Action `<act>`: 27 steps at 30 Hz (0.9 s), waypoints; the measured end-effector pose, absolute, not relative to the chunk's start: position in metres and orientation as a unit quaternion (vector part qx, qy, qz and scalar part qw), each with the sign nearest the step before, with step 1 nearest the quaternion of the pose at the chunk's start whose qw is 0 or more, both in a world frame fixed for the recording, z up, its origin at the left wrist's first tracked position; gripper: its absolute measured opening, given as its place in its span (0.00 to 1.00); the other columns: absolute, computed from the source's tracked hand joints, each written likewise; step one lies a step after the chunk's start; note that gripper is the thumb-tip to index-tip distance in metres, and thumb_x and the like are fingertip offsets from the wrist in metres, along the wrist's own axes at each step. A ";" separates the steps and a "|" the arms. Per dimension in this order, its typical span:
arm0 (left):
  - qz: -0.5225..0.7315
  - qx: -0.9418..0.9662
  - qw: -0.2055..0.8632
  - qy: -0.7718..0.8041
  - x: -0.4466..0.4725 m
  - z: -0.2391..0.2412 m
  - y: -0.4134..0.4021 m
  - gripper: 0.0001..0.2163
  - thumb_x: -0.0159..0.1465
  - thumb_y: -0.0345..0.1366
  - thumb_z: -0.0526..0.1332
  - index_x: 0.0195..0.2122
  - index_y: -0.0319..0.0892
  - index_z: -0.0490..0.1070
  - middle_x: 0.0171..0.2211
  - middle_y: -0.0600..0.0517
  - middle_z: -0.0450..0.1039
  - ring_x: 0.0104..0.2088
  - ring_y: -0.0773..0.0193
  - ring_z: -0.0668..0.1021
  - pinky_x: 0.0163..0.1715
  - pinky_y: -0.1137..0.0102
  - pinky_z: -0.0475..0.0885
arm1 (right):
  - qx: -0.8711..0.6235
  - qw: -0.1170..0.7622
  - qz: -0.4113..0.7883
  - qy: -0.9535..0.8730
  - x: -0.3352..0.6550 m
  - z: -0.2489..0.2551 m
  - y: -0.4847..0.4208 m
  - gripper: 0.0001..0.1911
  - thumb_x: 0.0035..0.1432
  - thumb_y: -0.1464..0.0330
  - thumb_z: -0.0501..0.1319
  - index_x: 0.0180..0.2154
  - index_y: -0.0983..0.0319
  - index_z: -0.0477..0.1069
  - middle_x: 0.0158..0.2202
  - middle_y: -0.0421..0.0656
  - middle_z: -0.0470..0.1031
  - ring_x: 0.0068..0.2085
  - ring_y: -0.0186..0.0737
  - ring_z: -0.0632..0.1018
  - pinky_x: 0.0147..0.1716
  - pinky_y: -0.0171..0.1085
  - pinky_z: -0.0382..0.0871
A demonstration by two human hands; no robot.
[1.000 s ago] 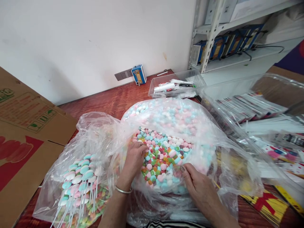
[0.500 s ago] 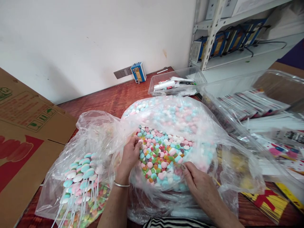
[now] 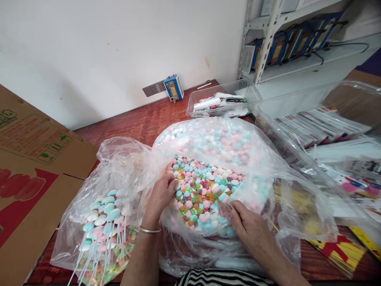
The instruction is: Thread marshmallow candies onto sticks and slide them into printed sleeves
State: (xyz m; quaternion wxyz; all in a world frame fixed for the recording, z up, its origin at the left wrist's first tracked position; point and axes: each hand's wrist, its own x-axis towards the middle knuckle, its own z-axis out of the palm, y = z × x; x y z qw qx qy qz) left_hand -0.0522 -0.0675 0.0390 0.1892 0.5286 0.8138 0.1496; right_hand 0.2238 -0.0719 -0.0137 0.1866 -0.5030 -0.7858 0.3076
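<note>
A big clear plastic bag [image 3: 262, 171] full of small pastel and bright sweets [image 3: 205, 190] lies open in front of me. My left hand [image 3: 162, 196], a silver bangle on its wrist, is closed on the bag's left rim by the sweets. My right hand [image 3: 248, 226] pinches the bag's near right rim. To the left, a second clear bag [image 3: 119, 167] holds lollipops on white sticks [image 3: 102, 222].
Flattened cardboard box [image 3: 32, 167] lies at the left. At the back stand a clear tray of pens [image 3: 222, 104], a blue device [image 3: 174, 88] by the wall socket and a metal shelf [image 3: 268, 35]. Clear packets and printed cards [image 3: 327, 139] are piled on the right of the wooden table [image 3: 133, 125].
My left hand has drawn back from among the sweets to the bag's left rim. The right hand has stayed on the near rim. The bag's mouth looks slightly wider.
</note>
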 end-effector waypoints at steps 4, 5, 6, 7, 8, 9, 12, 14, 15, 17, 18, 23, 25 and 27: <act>0.177 0.531 0.219 0.799 -0.054 0.037 -0.068 0.07 0.62 0.37 0.56 0.32 0.43 0.72 0.29 0.53 0.75 0.31 0.62 0.74 0.34 0.70 0.66 | -0.507 0.180 0.306 -0.785 0.225 -0.014 -0.072 0.17 0.67 0.61 0.41 0.31 0.58 0.63 0.23 0.41 0.72 0.25 0.43 0.76 0.24 0.35 0.59; 0.183 0.532 0.231 0.794 -0.055 0.036 -0.069 0.07 0.62 0.37 0.56 0.32 0.43 0.73 0.29 0.53 0.74 0.31 0.62 0.74 0.33 0.70 0.66 | -0.508 0.179 0.307 -0.785 0.225 -0.014 -0.072 0.17 0.67 0.61 0.42 0.32 0.58 0.63 0.23 0.41 0.72 0.25 0.43 0.77 0.24 0.35 0.59; 0.188 0.534 0.240 0.789 -0.056 0.036 -0.070 0.07 0.61 0.37 0.57 0.33 0.43 0.73 0.29 0.53 0.74 0.31 0.62 0.74 0.33 0.70 0.66 | -0.507 0.178 0.309 -0.785 0.224 -0.014 -0.071 0.16 0.67 0.61 0.42 0.32 0.58 0.63 0.24 0.41 0.73 0.26 0.43 0.77 0.25 0.35 0.59; 0.191 0.538 0.244 0.784 -0.057 0.035 -0.071 0.06 0.61 0.37 0.57 0.33 0.43 0.73 0.29 0.54 0.74 0.30 0.62 0.74 0.33 0.70 0.66 | -0.506 0.178 0.311 -0.785 0.224 -0.013 -0.071 0.16 0.67 0.61 0.42 0.32 0.58 0.63 0.24 0.41 0.73 0.26 0.43 0.77 0.25 0.35 0.60; 0.191 0.544 0.244 0.780 -0.057 0.035 -0.072 0.06 0.61 0.37 0.58 0.33 0.43 0.74 0.28 0.54 0.74 0.30 0.63 0.74 0.33 0.70 0.66 | -0.505 0.177 0.312 -0.785 0.223 -0.013 -0.071 0.17 0.67 0.61 0.42 0.32 0.58 0.63 0.24 0.41 0.73 0.26 0.43 0.77 0.25 0.35 0.60; 0.187 0.551 0.240 0.777 -0.058 0.034 -0.073 0.06 0.60 0.37 0.59 0.33 0.44 0.74 0.28 0.54 0.73 0.30 0.63 0.73 0.33 0.70 0.66 | -0.503 0.177 0.313 -0.786 0.222 -0.012 -0.071 0.17 0.67 0.61 0.41 0.32 0.58 0.63 0.24 0.41 0.73 0.26 0.43 0.77 0.25 0.35 0.60; 0.175 0.577 0.232 0.763 -0.056 0.031 -0.076 0.04 0.59 0.37 0.60 0.32 0.44 0.72 0.29 0.54 0.72 0.30 0.64 0.73 0.32 0.71 0.66 | -0.498 0.177 0.316 -0.788 0.220 -0.011 -0.071 0.18 0.67 0.60 0.41 0.31 0.58 0.62 0.23 0.41 0.72 0.25 0.43 0.76 0.25 0.35 0.59; 0.174 0.598 0.235 0.747 -0.054 0.029 -0.079 0.02 0.59 0.34 0.60 0.32 0.43 0.71 0.33 0.53 0.72 0.29 0.65 0.73 0.31 0.71 0.65 | -0.496 0.178 0.315 -0.789 0.219 -0.011 -0.071 0.18 0.67 0.60 0.41 0.31 0.58 0.62 0.23 0.41 0.72 0.25 0.43 0.76 0.24 0.35 0.59; 0.175 0.606 0.232 0.740 -0.052 0.028 -0.080 0.02 0.59 0.33 0.60 0.32 0.43 0.70 0.35 0.53 0.72 0.29 0.66 0.73 0.31 0.71 0.65 | -0.496 0.179 0.316 -0.789 0.220 -0.011 -0.071 0.18 0.67 0.60 0.41 0.30 0.58 0.62 0.23 0.41 0.72 0.25 0.43 0.76 0.24 0.35 0.59; 0.177 0.616 0.214 0.738 -0.048 0.025 -0.083 0.02 0.58 0.30 0.58 0.32 0.43 0.69 0.37 0.52 0.71 0.30 0.66 0.73 0.32 0.71 0.65 | -0.496 0.180 0.319 -0.787 0.220 -0.011 -0.072 0.18 0.67 0.60 0.42 0.30 0.58 0.62 0.23 0.41 0.72 0.25 0.43 0.76 0.25 0.35 0.58; 0.180 0.615 0.202 0.741 -0.047 0.024 -0.084 0.03 0.58 0.29 0.58 0.33 0.43 0.69 0.36 0.52 0.71 0.31 0.65 0.73 0.32 0.71 0.65 | -0.497 0.181 0.323 -0.784 0.220 -0.011 -0.072 0.17 0.67 0.60 0.42 0.30 0.58 0.62 0.23 0.41 0.72 0.26 0.43 0.75 0.25 0.35 0.58; 0.251 0.586 0.185 0.747 -0.039 0.017 -0.089 0.13 0.58 0.30 0.59 0.46 0.44 0.71 0.38 0.50 0.72 0.34 0.62 0.74 0.37 0.67 0.68 | -0.486 0.245 0.404 -0.735 0.216 -0.007 -0.074 0.17 0.67 0.59 0.45 0.32 0.59 0.66 0.25 0.40 0.71 0.28 0.40 0.73 0.28 0.35 0.62; 0.326 0.556 0.232 0.728 -0.031 0.017 -0.090 0.15 0.58 0.31 0.61 0.47 0.43 0.72 0.39 0.50 0.71 0.34 0.63 0.74 0.36 0.67 0.70 | -0.471 0.294 0.467 -0.689 0.210 -0.005 -0.072 0.16 0.67 0.58 0.48 0.33 0.59 0.67 0.26 0.39 0.71 0.29 0.39 0.72 0.29 0.34 0.63; 0.409 0.505 0.334 0.682 -0.017 0.018 -0.090 0.14 0.57 0.34 0.64 0.46 0.42 0.72 0.38 0.50 0.71 0.33 0.64 0.74 0.34 0.68 0.71 | -0.446 0.329 0.538 -0.635 0.203 -0.002 -0.069 0.14 0.65 0.57 0.52 0.34 0.59 0.68 0.28 0.38 0.72 0.31 0.39 0.73 0.30 0.33 0.66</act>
